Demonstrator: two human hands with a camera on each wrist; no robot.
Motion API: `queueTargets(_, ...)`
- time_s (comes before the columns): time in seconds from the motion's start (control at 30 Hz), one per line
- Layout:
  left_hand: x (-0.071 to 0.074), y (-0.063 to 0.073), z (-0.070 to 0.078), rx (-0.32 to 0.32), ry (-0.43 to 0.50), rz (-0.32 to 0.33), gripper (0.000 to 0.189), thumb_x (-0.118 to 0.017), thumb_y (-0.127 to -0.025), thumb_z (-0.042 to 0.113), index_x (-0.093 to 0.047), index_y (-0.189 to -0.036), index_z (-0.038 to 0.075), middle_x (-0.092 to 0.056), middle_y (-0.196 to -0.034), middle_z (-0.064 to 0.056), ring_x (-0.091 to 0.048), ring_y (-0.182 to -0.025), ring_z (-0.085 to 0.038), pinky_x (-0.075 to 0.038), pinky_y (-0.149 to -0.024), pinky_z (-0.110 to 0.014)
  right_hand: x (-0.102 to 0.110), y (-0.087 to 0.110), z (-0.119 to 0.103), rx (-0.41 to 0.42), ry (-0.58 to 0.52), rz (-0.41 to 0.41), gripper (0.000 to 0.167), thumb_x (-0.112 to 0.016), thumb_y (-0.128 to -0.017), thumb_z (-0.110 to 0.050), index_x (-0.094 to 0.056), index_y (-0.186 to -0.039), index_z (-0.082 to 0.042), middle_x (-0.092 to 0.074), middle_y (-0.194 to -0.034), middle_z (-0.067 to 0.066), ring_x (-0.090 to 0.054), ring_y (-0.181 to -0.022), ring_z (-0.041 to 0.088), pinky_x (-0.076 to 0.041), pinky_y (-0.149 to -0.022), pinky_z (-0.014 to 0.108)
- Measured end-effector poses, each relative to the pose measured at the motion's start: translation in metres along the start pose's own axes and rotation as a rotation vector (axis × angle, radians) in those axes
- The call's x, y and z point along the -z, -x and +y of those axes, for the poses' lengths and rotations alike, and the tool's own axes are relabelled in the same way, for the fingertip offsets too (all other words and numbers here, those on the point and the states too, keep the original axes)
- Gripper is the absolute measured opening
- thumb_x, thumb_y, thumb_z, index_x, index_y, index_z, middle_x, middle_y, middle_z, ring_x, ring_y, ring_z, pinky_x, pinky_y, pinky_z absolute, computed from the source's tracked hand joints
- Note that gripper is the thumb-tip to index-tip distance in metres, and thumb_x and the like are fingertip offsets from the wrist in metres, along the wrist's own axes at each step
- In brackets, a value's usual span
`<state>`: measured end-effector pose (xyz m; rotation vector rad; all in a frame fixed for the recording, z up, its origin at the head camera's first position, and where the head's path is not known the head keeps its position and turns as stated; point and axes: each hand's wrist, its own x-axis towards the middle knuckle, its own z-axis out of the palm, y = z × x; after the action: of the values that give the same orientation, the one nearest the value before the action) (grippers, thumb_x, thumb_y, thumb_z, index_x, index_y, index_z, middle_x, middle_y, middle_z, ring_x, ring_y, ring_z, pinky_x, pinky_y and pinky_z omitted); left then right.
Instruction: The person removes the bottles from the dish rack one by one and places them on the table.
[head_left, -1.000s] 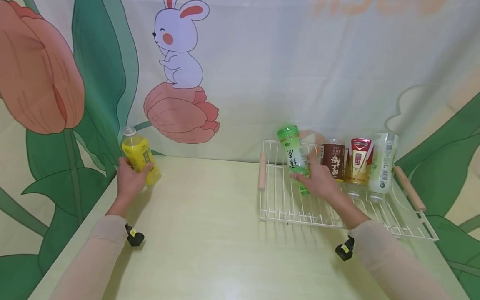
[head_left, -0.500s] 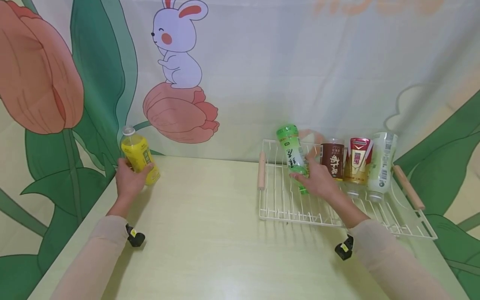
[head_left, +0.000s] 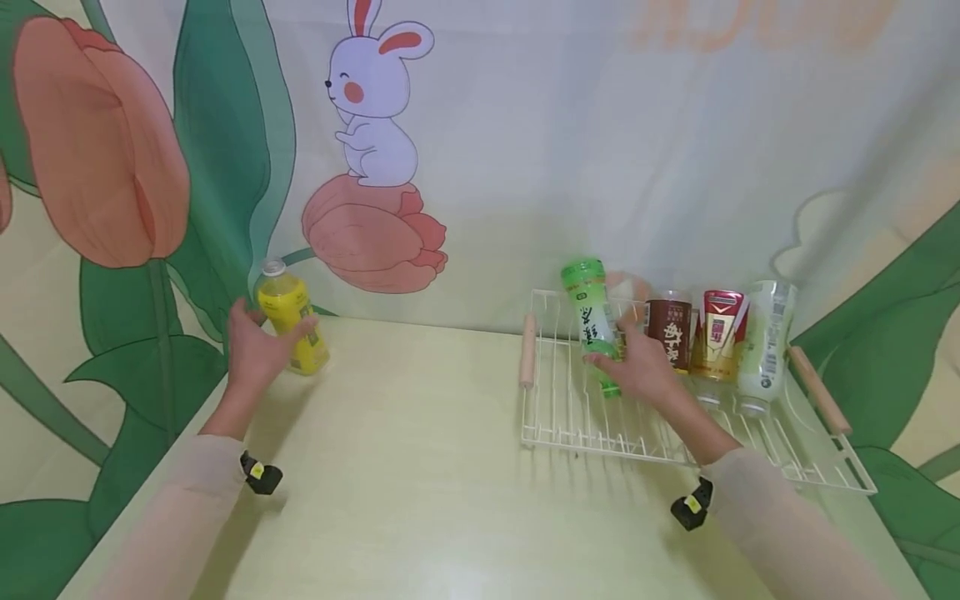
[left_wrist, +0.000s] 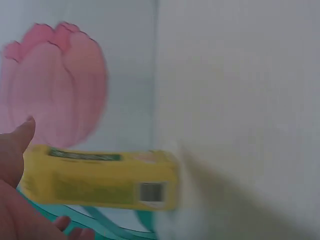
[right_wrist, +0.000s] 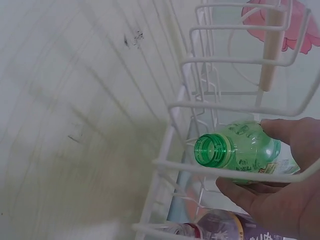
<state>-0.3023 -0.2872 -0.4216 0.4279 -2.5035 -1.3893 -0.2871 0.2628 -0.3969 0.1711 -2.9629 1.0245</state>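
Observation:
A yellow-labelled drink bottle (head_left: pixel 303 333) stands upright at the far left of the table. My left hand (head_left: pixel 255 346) is beside it with fingers spread and thumb reaching across its near side. In the left wrist view, thumb and fingertips lie apart around the bottle's upper part (left_wrist: pixel 100 177). My right hand (head_left: pixel 645 362) grips a green plastic bottle (head_left: pixel 592 312) tilted bottom-up in the white wire rack (head_left: pixel 600 450). Its uncapped mouth (right_wrist: pixel 212 150) faces the rack's front wires in the right wrist view. Part of the green bottle is hidden by my fingers.
Right of the green bottle, a brown-labelled bottle (head_left: pixel 670 329), a red-and-gold bottle (head_left: pixel 720 333) and a pale green-white bottle (head_left: pixel 765 346) lean in the rack, necks down. Wooden handles (head_left: pixel 528 350) flank the rack. A printed cloth (head_left: pixel 510 167) hangs behind the table (head_left: pixel 412 467).
My left hand has loosened from the yellow bottle, its fingers spreading and shifting left. The right hand still holds the green bottle in place. The head view has shifted slightly.

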Motion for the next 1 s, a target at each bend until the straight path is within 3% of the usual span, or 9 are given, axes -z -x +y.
queueTargets(0.17,0.004,0.025,0.057,-0.127,-0.002,0.1,0.126,-0.076,-0.086,0.069,0.002,-0.17,0.016,-0.023,-0.166,-0.019,-0.029,-0.151,-0.039,-0.034,-0.12,-0.063,0.007,0.015,0.003,-0.009,0.001,0.051,0.078,-0.079,-0.097,-0.038,-0.043,-0.15,0.006,-0.064,-0.131,0.029,-0.067,-0.098,0.037,-0.059,-0.074,0.044)
queueTargets(0.3,-0.004,0.054,0.104,-0.343,0.039,0.115,0.114,-0.083,-0.088,0.053,-0.013,-0.169,0.015,-0.038,-0.157,-0.013,-0.034,-0.147,-0.031,-0.037,-0.118,-0.06,0.011,0.022,0.001,0.027,-0.005,0.077,0.08,-0.08,-0.096,-0.036,-0.043,-0.152,0.007,-0.062,-0.135,0.029,-0.067,-0.101,0.037,-0.06,-0.075,0.044)
queueTargets(0.4,-0.015,0.077,0.128,-0.535,0.021,0.049,0.105,-0.088,-0.088,0.041,-0.023,-0.167,0.013,-0.049,-0.149,-0.011,-0.041,-0.143,-0.029,-0.039,-0.117,-0.058,0.013,0.024,-0.009,0.077,-0.021,0.087,0.077,-0.08,-0.096,-0.033,-0.044,-0.153,0.004,-0.062,-0.135,0.026,-0.066,-0.101,0.036,-0.06,-0.074,0.042)
queueTargets(0.57,-0.035,0.11,0.151,-0.851,-0.041,-0.036,0.101,-0.095,-0.082,0.031,-0.036,-0.162,0.014,-0.056,-0.147,-0.005,-0.047,-0.138,-0.028,-0.041,-0.115,-0.052,0.014,0.032,-0.038,0.184,-0.029,0.091,0.076,-0.083,-0.094,-0.027,-0.045,-0.152,0.003,-0.063,-0.134,0.023,-0.065,-0.103,0.034,-0.059,-0.076,0.043)
queueTargets(0.73,-0.056,0.126,0.164,-1.124,-0.169,-0.104,0.096,-0.097,-0.079,0.036,-0.046,-0.156,0.01,-0.054,-0.149,-0.008,-0.047,-0.14,-0.029,-0.041,-0.117,-0.048,0.01,0.038,-0.06,0.336,0.032,0.097,0.073,-0.086,-0.091,-0.021,-0.048,-0.15,0.001,-0.063,-0.135,0.019,-0.063,-0.107,0.031,-0.059,-0.081,0.045)
queueTargets(0.87,-0.075,0.131,0.178,-1.27,-0.335,-0.143,0.089,-0.094,-0.081,0.04,-0.052,-0.152,0.006,-0.057,-0.147,-0.009,-0.048,-0.141,-0.029,-0.04,-0.119,-0.046,0.011,0.042,-0.071,0.431,0.128,0.097,0.075,-0.088,-0.088,-0.02,-0.048,-0.149,-0.001,-0.061,-0.133,0.016,-0.059,-0.107,0.029,-0.057,-0.08,0.042)
queueTargets(1.0,-0.091,0.136,0.189,-1.353,-0.457,-0.169,0.083,-0.092,-0.083,0.039,-0.056,-0.149,0.006,-0.059,-0.145,-0.007,-0.051,-0.137,-0.028,-0.041,-0.118,-0.043,0.012,0.05,-0.085,0.577,0.204,0.099,0.073,-0.091,-0.086,-0.02,-0.051,-0.144,-0.001,-0.061,-0.131,0.014,-0.057,-0.112,0.028,-0.058,-0.084,0.041)
